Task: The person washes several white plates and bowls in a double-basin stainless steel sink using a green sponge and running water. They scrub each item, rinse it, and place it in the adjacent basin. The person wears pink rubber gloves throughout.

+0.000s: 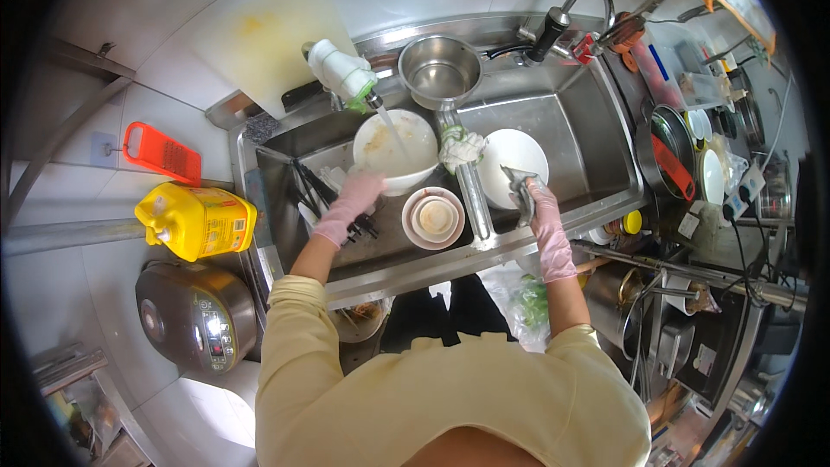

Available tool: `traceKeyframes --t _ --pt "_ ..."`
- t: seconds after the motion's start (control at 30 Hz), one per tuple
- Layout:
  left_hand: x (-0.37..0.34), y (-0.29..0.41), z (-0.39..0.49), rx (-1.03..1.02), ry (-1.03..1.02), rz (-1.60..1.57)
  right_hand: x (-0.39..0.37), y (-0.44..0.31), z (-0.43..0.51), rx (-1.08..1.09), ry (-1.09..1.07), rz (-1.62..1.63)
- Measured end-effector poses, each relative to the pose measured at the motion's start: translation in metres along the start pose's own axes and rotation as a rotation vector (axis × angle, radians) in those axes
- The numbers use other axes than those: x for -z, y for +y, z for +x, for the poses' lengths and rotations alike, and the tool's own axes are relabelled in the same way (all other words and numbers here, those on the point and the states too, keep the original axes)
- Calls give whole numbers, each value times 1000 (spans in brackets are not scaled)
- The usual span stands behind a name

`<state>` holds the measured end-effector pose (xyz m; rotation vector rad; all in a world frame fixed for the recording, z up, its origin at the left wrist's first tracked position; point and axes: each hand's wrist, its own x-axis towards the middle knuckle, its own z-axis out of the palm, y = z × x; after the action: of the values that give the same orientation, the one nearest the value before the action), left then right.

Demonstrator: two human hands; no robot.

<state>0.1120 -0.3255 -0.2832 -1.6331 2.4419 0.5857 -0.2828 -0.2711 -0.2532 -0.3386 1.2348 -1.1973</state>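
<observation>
My left hand (pixel 360 198), in a pink glove and blurred, is at the near left rim of a large white bowl (pixel 412 183); its grip cannot be made out. Water runs from a cloth-wrapped faucet (pixel 371 98) into the bowl, which holds cloudy water and food bits. My right hand (pixel 543 207), also gloved, is closed around a grey cloth (pixel 522 193) over the near right side of a white plate (pixel 509 159). Nested bowls (pixel 433 217) stand in the left basin. Left of them lie dark-handled utensils (pixel 311 185), partly hidden by my left arm.
A steel pot (pixel 441 71) stands behind the divider (pixel 476 207), where a white rag (pixel 462 146) hangs. A yellow jug (pixel 194 220), a red grater (pixel 162 152) and a rice cooker (pixel 198 318) are at left. A black-handled faucet (pixel 550 32) rises at the back right. Pans (pixel 671 149) crowd the right counter.
</observation>
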Motion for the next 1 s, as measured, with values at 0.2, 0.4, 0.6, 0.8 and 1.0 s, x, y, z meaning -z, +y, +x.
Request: traceKeyframes --t 0.2,0.4,0.6,0.8,1.0 --pt "61 -14 -58 171 99 -719 -94 19 -38 58 -89 167" --pt "32 4 -129 518 789 -1284 -219 76 -86 399 -443 -451" --pt "6 23 -134 598 1254 -1545 -301 135 -99 957 -735 -1425" --pt "9 24 -165 591 1336 -1560 -330 174 5 604 -443 -797" --pt "4 16 -171 609 1357 -1530 -321 178 -27 461 -564 -793"
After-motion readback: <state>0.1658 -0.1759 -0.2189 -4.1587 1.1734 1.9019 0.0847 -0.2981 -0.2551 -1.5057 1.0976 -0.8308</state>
